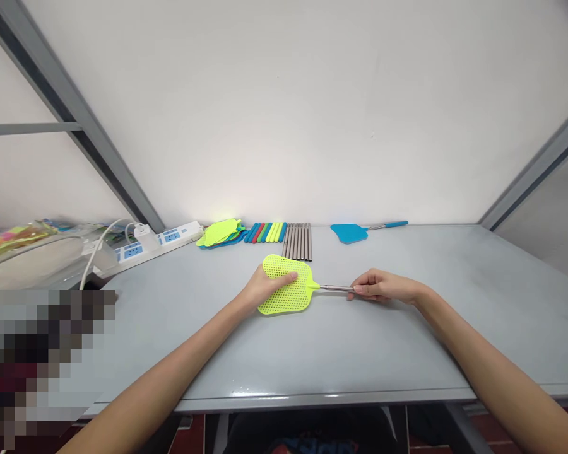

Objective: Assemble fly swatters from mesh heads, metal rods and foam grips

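A yellow-green perforated fly swatter head [291, 290] lies on the grey table [341, 340], with a thin metal rod [336, 288] fitted into its neck. My left hand [265, 289] grips the swatter head from its left side, thumb on top. My right hand [381, 287] is closed on the rod's right end, pinching it between the fingers.
At the back of the table lie a stack of yellow and blue swatter heads [220, 233], a row of coloured handle grips [266, 232], several metal rods [298, 241] and a finished blue swatter [360, 231]. A white power strip [158, 243] and plastic bags [28, 252] sit at the left.
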Available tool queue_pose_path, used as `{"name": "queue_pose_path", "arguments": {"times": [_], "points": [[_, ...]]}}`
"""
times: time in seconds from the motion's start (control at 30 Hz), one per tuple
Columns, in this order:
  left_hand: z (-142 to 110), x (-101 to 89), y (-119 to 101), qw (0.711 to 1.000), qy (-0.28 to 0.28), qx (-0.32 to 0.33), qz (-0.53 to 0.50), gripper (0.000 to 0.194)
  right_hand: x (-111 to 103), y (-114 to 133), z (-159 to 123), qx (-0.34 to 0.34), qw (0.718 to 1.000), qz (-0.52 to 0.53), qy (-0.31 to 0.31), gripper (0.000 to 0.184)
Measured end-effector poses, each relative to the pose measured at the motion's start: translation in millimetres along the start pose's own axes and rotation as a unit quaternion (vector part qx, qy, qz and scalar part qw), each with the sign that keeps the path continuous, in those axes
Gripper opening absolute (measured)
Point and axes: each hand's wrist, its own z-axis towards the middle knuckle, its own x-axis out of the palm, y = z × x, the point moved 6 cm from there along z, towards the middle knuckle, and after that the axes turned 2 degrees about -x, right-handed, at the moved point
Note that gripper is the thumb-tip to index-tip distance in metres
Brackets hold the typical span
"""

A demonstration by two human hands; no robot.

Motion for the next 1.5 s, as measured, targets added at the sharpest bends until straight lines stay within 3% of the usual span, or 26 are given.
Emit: {"name": "queue_pose_path", "arguments": {"times": [0.23,0.33,0.5,0.67,0.8,0.97,1.2,1.33,1.5], "points": [[11.2,-9.7,5.4,0.998,-0.027,-0.004,-0.051,0.051,0.0,-4.0,1.9,0.005,0.999,0.047,0.019,0.039],[19.2,-23.4,2.8,0.995,-0.064,0.053,-0.061,0.062,0.9,-5.1,4.3,0.002,0.996,0.084,0.018,0.037],[21.3,-43.0,-8.4,0.961,-0.175,0.176,0.121,0.056,-2.3,-4.7,7.7,-0.009,0.989,0.144,-0.035,0.037],[22.7,-54.1,-9.8,0.904,-0.263,0.228,0.247,0.043,-8.9,-8.5,11.6,-0.024,0.975,0.195,-0.100,0.032],[34.0,-58.6,-0.2,0.864,-0.283,0.215,0.356,0.040,-16.3,-15.7,14.1,-0.028,0.962,0.222,-0.159,0.029],[48.9,-56.6,12.5,0.841,-0.282,0.189,0.420,0.045,-21.5,-22.8,15.0,-0.017,0.947,0.239,-0.213,0.029],[67.9,-49.6,9.5,0.767,-0.280,0.168,0.553,0.053,-17.3,-18.2,16.2,-0.005,0.946,0.232,-0.225,0.028],[74.3,-53.0,10.3,0.749,-0.300,0.127,0.577,0.050,-16.8,-19.0,17.3,0.006,0.944,0.232,-0.235,0.029],[68.0,-50.1,5.8,0.721,-0.325,0.153,0.593,0.037,-17.7,-21.0,17.5,0.008,0.946,0.225,-0.235,0.030]]}}
